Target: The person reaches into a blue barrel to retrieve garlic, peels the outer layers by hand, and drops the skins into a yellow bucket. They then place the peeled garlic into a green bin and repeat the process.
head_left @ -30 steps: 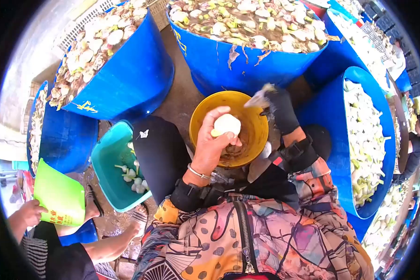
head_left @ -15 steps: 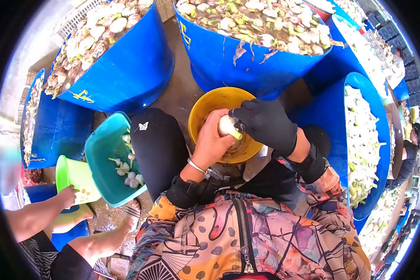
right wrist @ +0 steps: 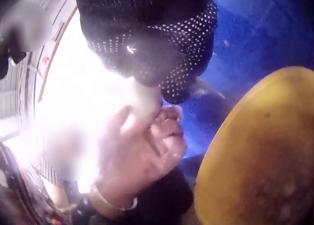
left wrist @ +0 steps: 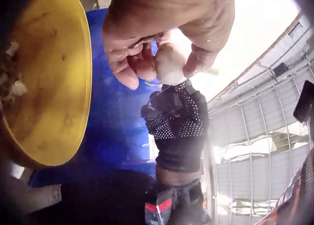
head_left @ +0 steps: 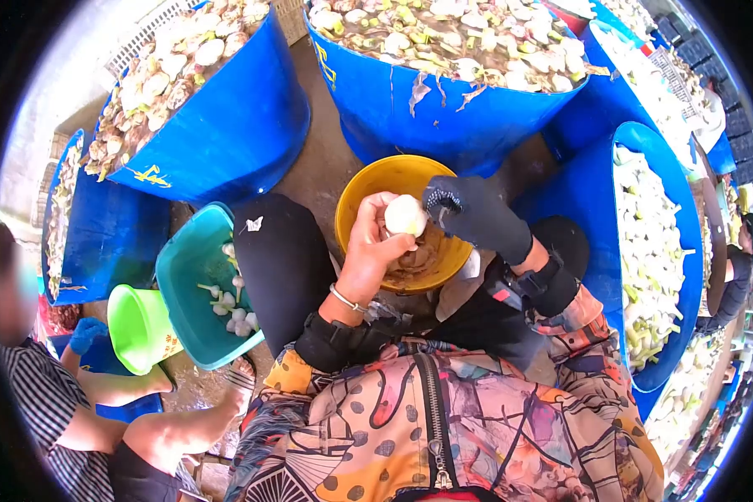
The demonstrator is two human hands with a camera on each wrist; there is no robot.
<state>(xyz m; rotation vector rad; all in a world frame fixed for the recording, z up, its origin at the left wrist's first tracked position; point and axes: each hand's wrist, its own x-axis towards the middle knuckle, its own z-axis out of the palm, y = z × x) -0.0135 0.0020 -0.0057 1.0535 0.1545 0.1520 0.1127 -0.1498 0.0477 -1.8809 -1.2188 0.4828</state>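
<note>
Bulb (head_left: 405, 215) turned, left hand (head_left: 368, 253) pinching it; right hand (head_left: 482, 219) slightly back, fingers curled, hold unclear.

A black knitted glove dotted with white covers the right hand (right wrist: 152, 36), its fingers curled close to a pale, smooth, rounded bulb (right wrist: 144, 98) (glare washes out much of its outline, and whether the gloved fingers grip anything cannot be told). The bare left hand (right wrist: 144, 149), wet and wearing a shiny pale bangle (right wrist: 110, 204), holds the bulb from below. At lower right stands a round yellow bucket (right wrist: 233, 149), blurred brown within; behind the hands spreads a smooth blue surface (right wrist: 255, 43).
</note>
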